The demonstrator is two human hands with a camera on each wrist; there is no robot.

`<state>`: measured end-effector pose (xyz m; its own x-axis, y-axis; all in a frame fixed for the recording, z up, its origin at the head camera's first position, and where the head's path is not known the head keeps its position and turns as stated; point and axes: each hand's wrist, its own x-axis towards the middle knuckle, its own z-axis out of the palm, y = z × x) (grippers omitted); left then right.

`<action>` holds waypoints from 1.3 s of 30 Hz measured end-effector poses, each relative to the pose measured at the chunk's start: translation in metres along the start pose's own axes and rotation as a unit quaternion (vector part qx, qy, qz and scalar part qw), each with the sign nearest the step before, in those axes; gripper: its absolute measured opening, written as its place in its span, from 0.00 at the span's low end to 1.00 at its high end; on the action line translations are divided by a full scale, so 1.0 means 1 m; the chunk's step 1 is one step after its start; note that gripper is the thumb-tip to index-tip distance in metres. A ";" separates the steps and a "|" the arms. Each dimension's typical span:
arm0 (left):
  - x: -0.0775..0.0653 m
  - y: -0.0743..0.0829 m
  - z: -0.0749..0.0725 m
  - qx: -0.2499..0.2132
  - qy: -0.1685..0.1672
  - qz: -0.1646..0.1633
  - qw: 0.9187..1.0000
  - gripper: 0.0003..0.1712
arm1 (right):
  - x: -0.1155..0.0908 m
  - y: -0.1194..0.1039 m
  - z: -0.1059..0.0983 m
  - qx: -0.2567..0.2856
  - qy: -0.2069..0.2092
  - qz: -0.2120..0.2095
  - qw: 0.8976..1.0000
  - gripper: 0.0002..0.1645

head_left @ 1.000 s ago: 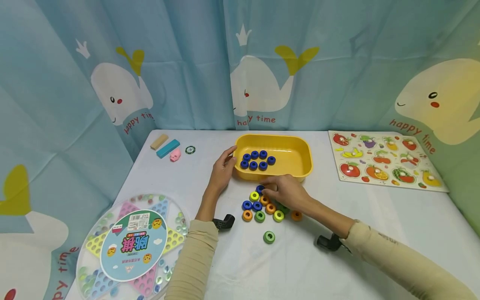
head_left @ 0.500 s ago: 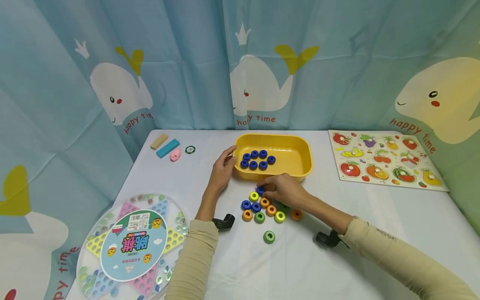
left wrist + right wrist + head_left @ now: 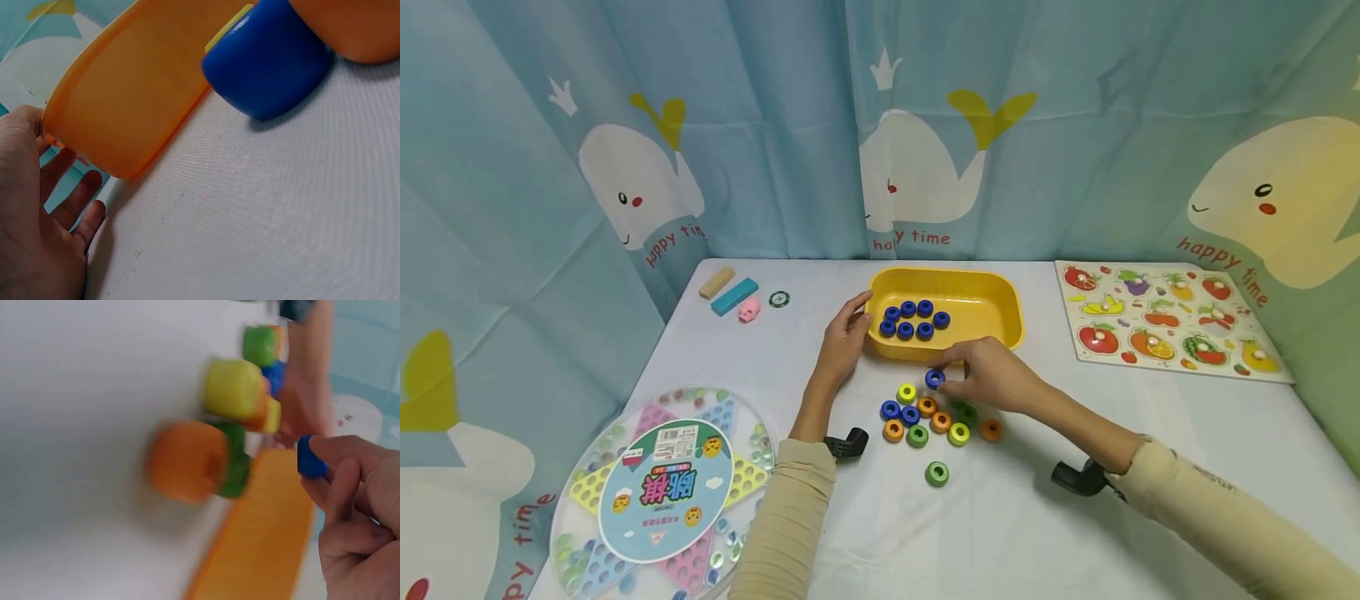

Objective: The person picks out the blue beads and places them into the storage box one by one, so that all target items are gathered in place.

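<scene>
My right hand (image 3: 1000, 379) pinches a blue ring-shaped bead (image 3: 935, 379) between thumb and fingertips, raised just in front of the yellow tub (image 3: 1015, 337). In the right wrist view the blue bead (image 3: 310, 457) sits at the fingertips. At the tub's left end, my left hand (image 3: 842, 342) holds the rim; its lower fingers are loosely bent beside the outer wall in the left wrist view. Inside the tub, several blue beads (image 3: 906, 331) are grouped at the left. Loose beads lie in front: blue (image 3: 891, 410), yellow (image 3: 958, 433), orange (image 3: 992, 430) and green (image 3: 937, 474).
A round Chinese checkers set (image 3: 666, 487) lies at the left. Behind it are a tan block (image 3: 717, 283), a blue block (image 3: 734, 297), a pink pig (image 3: 748, 309) and a round chip (image 3: 779, 299). The fruit puzzle board (image 3: 1172, 321) is at the back right.
The right hand has lifted the blue bead from the back of the loose group and shifted it slightly right. The left hand stays at the tub.
</scene>
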<state>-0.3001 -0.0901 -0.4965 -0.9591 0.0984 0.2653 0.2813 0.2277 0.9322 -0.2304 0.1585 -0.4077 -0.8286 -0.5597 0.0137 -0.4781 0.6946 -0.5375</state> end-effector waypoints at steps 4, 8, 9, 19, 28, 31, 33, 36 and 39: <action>0.000 0.001 0.000 0.005 0.000 -0.001 1.000 0.23 | 0.004 0.006 -0.026 0.045 0.005 -0.017 0.999 0.15; 0.000 0.001 0.000 0.007 0.001 -0.005 1.000 0.24 | 0.019 0.022 -0.049 0.075 -0.002 -0.009 0.997 0.16; -0.001 0.001 0.001 0.007 0.001 -0.007 1.000 0.24 | 0.024 0.027 -0.053 0.079 -0.008 -0.005 0.997 0.16; 0.000 -0.002 0.001 0.003 0.003 -0.005 1.000 0.24 | 0.064 0.074 -0.049 0.104 -0.086 -0.020 0.991 0.17; 0.001 0.000 0.001 -0.001 0.004 -0.007 1.000 0.23 | 0.076 0.085 -0.034 0.065 -0.129 -0.025 0.989 0.13; 0.001 0.000 0.002 -0.005 0.004 -0.009 1.000 0.23 | 0.078 0.085 -0.030 0.057 -0.140 -0.012 0.988 0.14; 0.000 0.001 0.002 -0.008 0.002 -0.009 1.000 0.23 | 0.078 0.085 -0.028 0.054 -0.145 -0.013 0.988 0.14; 0.000 0.001 0.001 -0.005 0.003 -0.007 1.000 0.23 | 0.078 0.084 -0.027 0.049 -0.151 -0.017 0.987 0.14; 0.000 0.001 0.001 -0.002 0.003 -0.002 1.000 0.23 | 0.079 0.082 -0.030 0.042 -0.150 -0.015 0.988 0.14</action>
<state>-0.3001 -0.0890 -0.4959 -0.9605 0.0916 0.2629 0.2771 0.2237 0.9345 -0.3434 0.1849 -0.4259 -0.6847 -0.6972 -0.2124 -0.4649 0.6422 -0.6095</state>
